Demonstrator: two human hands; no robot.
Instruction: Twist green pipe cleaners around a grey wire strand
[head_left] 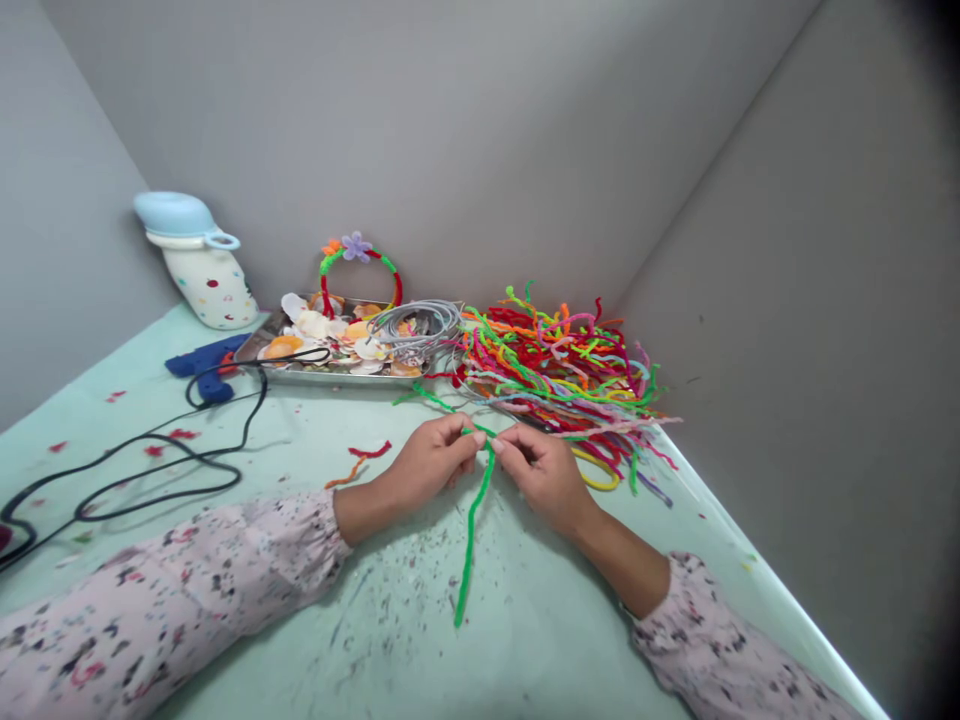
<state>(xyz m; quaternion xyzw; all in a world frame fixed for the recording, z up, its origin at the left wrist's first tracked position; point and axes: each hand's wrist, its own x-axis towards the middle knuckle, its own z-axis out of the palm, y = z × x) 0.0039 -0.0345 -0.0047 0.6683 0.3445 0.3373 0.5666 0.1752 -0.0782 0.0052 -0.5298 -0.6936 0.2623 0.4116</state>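
Note:
A green pipe cleaner (pixel 472 530) is pinched between both hands at the middle of the table. My left hand (pixel 431 450) grips it with thumb and forefinger. Close beside it, my right hand (pixel 544 472) pinches the same strand, thumb nearly touching the left thumb. One end hangs down toward me, while a green length (pixel 433 397) reaches away beyond the fingers. The exact crossing of the strand is partly hidden by my fingertips. Left of my left hand lies a short red and orange pipe cleaner piece (pixel 360 463).
Behind stands a metal tray (pixel 337 378) of shells, with coiled grey wire (pixel 420 330) and a flowered hoop (pixel 397 285). A pile of colourful pipe cleaners (pixel 555 365) lies right. At left are a blue glue gun (pixel 206 360), its black cord (pixel 161 437) and a bottle (pixel 210 285). Grey walls enclose the table.

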